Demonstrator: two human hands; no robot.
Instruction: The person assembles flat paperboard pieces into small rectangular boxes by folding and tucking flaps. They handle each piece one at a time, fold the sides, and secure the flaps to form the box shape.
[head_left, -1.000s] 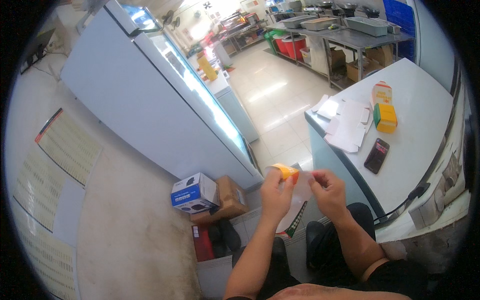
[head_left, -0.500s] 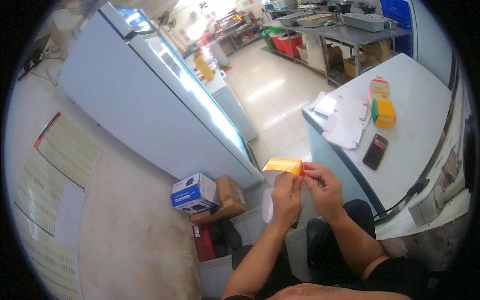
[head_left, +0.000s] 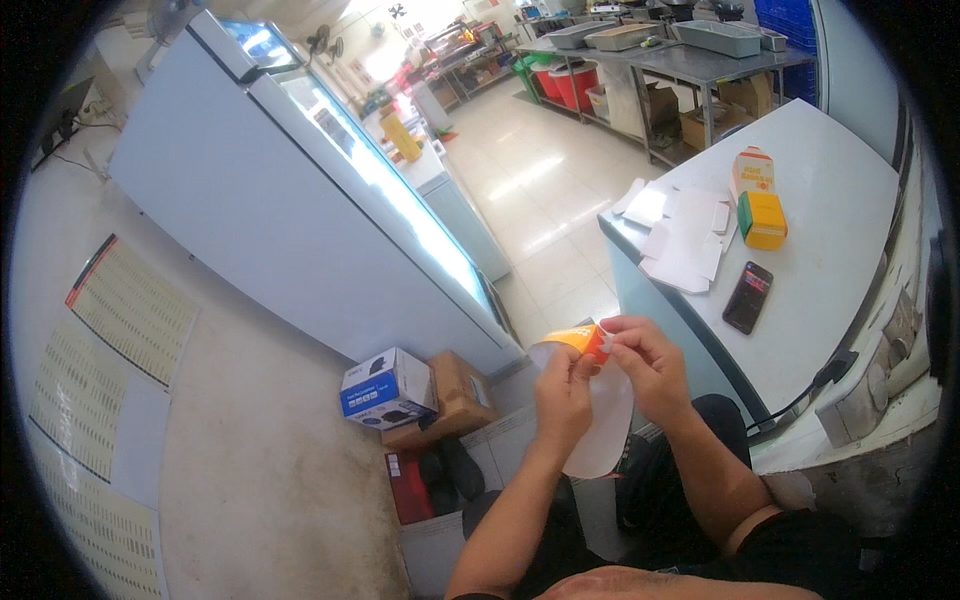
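Over my lap I hold a yellow, orange and red cardboard carton [head_left: 602, 346], partly folded, with its white inner side [head_left: 606, 432] hanging below my hands. My left hand [head_left: 566, 398] is closed round its near side, thumb pressed on the panel. Thumb and fingers of my right hand [head_left: 652, 372] pinch a small flap at the red end. On the white table to the right lie flat white card blanks [head_left: 684, 242], an orange-and-white carton piece [head_left: 752, 172], a yellow box with a green end [head_left: 765, 220] and a dark phone [head_left: 748, 297].
The white table [head_left: 835, 200] stands close on my right. A tall glass-door fridge [head_left: 290, 210] is at the left, with a blue-and-white box [head_left: 388, 392] and a brown cardboard box [head_left: 462, 390] at its foot. A steel worktable [head_left: 690, 62] with trays stands farther back.
The carton has turned in my hands, so its red end and more of its white inner side show. My right fingers have shifted onto a flap at that end.
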